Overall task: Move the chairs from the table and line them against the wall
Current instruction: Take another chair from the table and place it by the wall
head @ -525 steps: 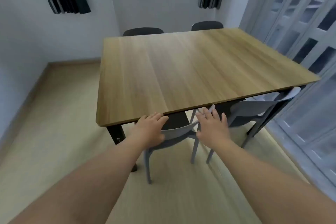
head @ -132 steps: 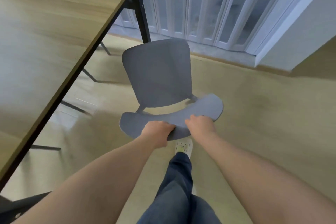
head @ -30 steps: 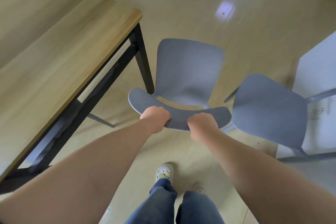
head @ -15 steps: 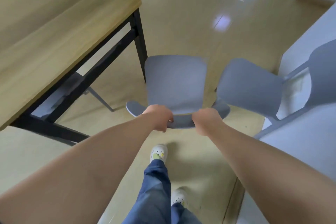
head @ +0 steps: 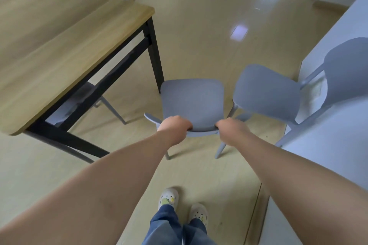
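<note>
- Your left hand (head: 175,129) and right hand (head: 232,130) are both clamping the backrest of the grey chair (head: 192,101).
- It is standing just off the table (head: 59,42) corner, beside a second chair (head: 266,93) (backed against the wall (head: 328,145)).

Matt grey plastic chair (head: 192,98), wood-grain tabletop (head: 59,32) on black metal frame, glossy pale floor (head: 209,16).

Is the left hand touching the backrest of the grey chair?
Touching: the head view shows the left hand wrapped over the backrest.
</note>
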Motion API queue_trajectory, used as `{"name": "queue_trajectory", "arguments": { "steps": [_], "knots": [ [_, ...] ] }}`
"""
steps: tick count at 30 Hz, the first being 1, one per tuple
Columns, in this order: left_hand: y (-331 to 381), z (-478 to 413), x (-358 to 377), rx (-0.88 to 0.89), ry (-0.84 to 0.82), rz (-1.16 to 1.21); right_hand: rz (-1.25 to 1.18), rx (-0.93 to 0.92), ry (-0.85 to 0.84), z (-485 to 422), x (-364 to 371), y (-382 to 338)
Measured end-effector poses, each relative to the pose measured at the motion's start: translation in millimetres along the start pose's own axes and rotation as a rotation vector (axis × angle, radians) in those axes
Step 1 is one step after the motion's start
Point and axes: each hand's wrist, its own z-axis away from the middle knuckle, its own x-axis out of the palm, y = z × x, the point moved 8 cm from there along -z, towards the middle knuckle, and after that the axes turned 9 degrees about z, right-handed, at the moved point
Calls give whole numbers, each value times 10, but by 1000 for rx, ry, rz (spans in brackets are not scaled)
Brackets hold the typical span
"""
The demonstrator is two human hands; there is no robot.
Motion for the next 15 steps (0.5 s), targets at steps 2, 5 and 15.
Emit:
{"name": "queue_trajectory", "arguments": {
  "steps": [2, 5, 15],
  "knots": [
    [-36, -19, -63, -9, 39, 13, -79, 16, 68, 39, -98, -6],
    [-79, -76, -212, -10, 92, 40, -316, 79, 203, 70, -239, 18],
    [-372, -187, -463, -87, 136, 311, -1477, 532, -139, 43, 57, -438]
  ]
}}
